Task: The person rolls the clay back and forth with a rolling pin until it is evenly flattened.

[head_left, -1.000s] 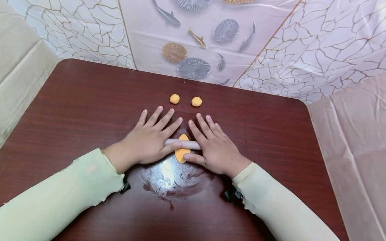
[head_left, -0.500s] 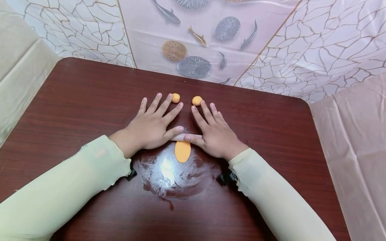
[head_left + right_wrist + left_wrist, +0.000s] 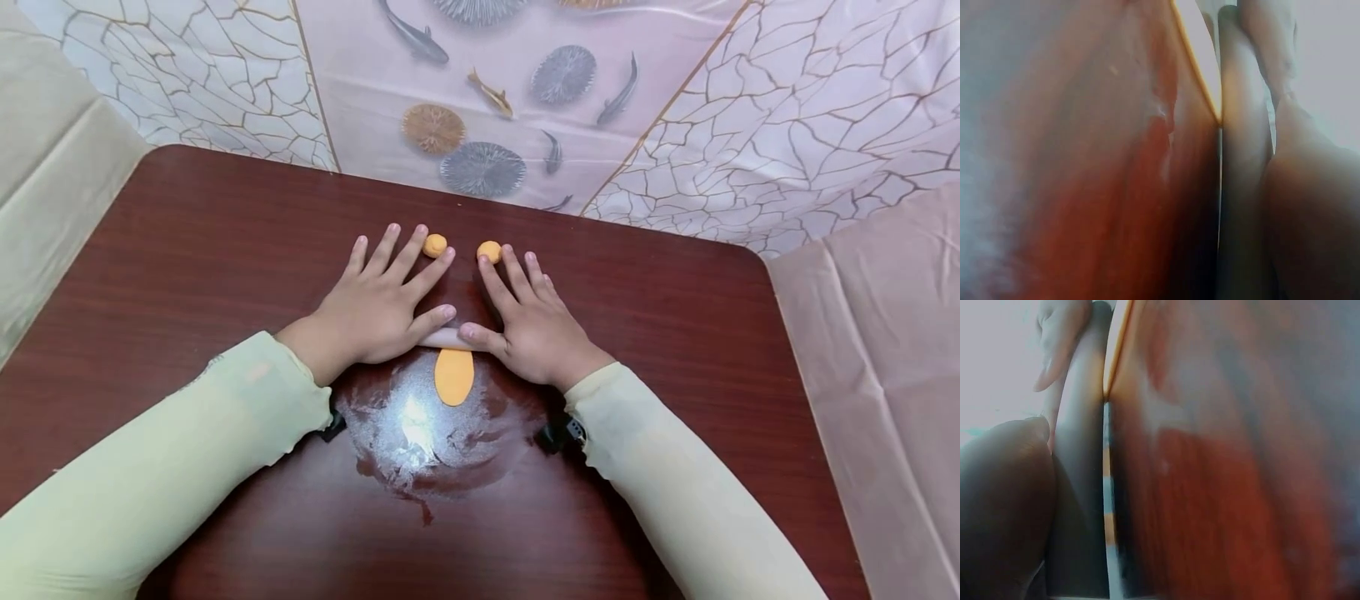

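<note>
Both palms are pressing flat, fingers straight, on the rolling pin (image 3: 447, 337): left hand (image 3: 372, 305) and right hand (image 3: 529, 325) are pushing it farther from the body than half a second ago, now resting at the far tip of the flattened orange dough (image 3: 453, 376). Two dough balls (image 3: 434, 245) are lying by the fingertips, with bare table (image 3: 675, 333) on both sides.

dark red-brown wooden table (image 3: 187, 242), fish-patterned plastic sheet (image 3: 525, 108) behind, plain beige sheets (image 3: 45, 167) at sides
</note>
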`<act>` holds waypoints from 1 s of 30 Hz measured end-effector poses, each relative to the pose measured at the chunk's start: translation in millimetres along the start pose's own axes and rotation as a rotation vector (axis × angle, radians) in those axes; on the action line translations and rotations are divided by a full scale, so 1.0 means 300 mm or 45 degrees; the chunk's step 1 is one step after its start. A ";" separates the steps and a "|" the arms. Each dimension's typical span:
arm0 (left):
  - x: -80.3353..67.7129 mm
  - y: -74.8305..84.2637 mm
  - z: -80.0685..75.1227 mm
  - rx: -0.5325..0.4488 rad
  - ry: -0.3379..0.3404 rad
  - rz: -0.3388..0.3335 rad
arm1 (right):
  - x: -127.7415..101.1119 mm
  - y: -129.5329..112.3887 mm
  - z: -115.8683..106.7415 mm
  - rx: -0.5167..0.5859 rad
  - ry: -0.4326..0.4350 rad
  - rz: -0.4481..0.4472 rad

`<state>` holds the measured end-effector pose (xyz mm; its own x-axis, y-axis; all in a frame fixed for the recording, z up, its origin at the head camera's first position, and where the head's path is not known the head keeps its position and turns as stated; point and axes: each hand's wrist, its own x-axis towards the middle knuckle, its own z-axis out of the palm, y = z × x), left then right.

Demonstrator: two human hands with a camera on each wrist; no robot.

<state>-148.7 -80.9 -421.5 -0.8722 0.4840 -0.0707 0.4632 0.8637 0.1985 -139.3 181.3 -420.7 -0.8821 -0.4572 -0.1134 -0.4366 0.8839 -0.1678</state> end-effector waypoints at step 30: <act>-0.274 0.129 0.040 0.054 0.065 0.187 | -0.293 -0.130 0.051 -0.211 0.079 -0.233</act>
<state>-57.1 -85.7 -419.9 -0.8011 0.5985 0.0058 0.5913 0.7900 0.1618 -42.0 185.5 -419.1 -0.7927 -0.6086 -0.0351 -0.6084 0.7934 -0.0164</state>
